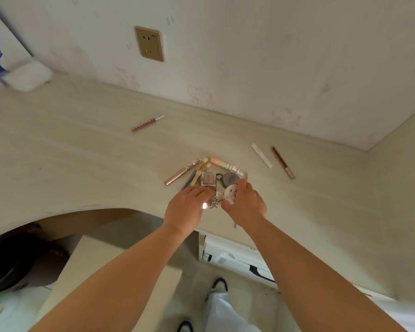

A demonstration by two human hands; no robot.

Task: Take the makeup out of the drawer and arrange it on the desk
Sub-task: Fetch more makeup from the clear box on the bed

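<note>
A small pile of makeup lies on the pale wooden desk [82, 149]: a rose-gold tube [181, 172], a brush [200, 170], a peach and white stick [222, 163], a square blush compact [207, 179] and a round grey compact [230, 179]. My right hand [246, 203] grips a round white case with pink print [231, 194]. My left hand [187, 207] lies over the pile's near edge, fingers on a small shiny piece and a metal keychain [213, 202]. A pink lip gloss [147, 123] lies apart to the left. A white stick [262, 155] and a brown tube [282, 162] lie to the right.
The drawer [228, 252] stands open under the desk edge below my right arm. A wall socket [150, 43] is on the back wall. A white box with a blue print [0, 49] and a white pad [28, 75] stand far left. A dark bin [12, 259] sits under the desk.
</note>
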